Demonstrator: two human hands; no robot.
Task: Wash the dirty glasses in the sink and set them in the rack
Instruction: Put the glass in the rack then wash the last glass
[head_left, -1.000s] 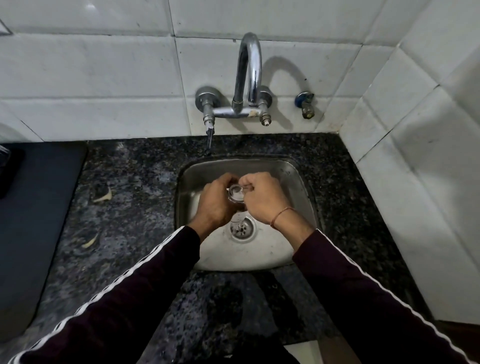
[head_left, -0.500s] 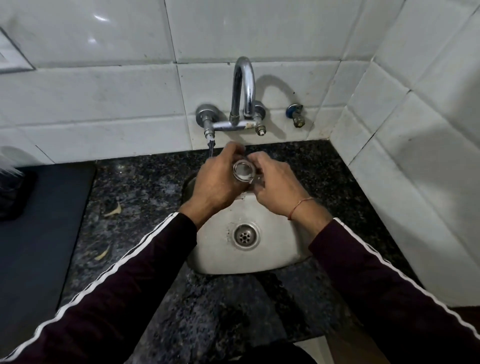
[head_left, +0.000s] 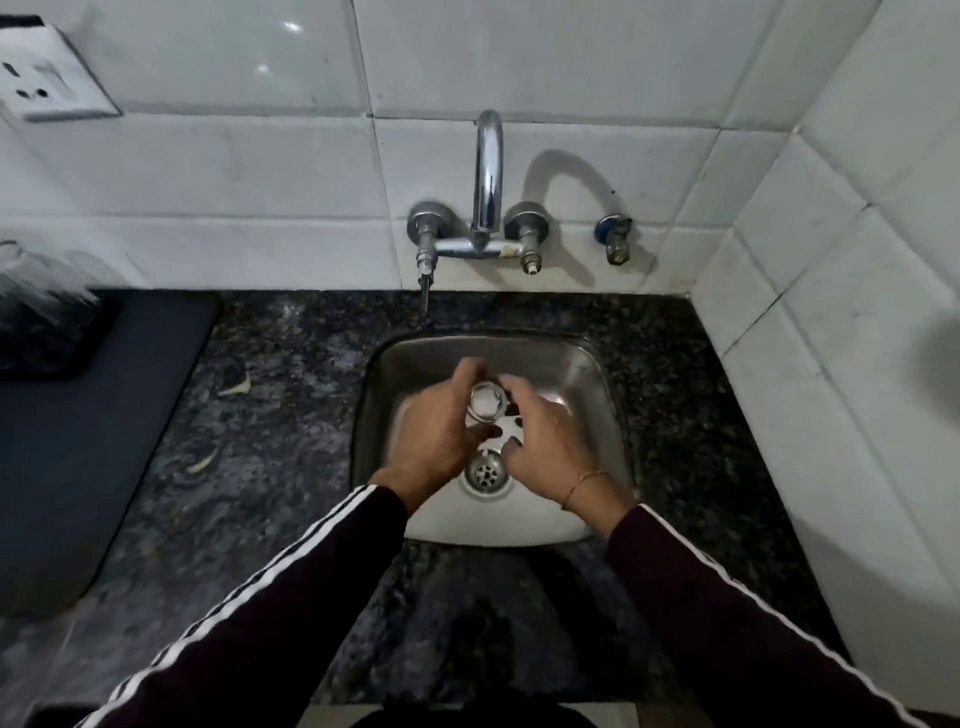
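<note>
A small clear glass (head_left: 487, 400) is held upright over the steel sink (head_left: 582, 364), its mouth facing up at me. My left hand (head_left: 434, 434) wraps its left side with fingers curled around it. From the right, my right hand (head_left: 545, 447) touches the glass, fingers bent against its wall. Water or foam shows white below the glass, just above the drain (head_left: 487, 474). The lower part of the glass is hidden by my fingers.
A chrome tap (head_left: 488, 171) juts from the tiled wall above the sink. Dark speckled granite counter (head_left: 270, 441) surrounds it. A dark mat (head_left: 78, 441) lies at the left, with a blurred dark rack (head_left: 41, 322) at the far left edge. A tiled wall (head_left: 831, 364) closes off the right.
Both hands have lowered the glass from near the tap down into the sink bowl. The camera has tipped up, showing more wall and a socket.
</note>
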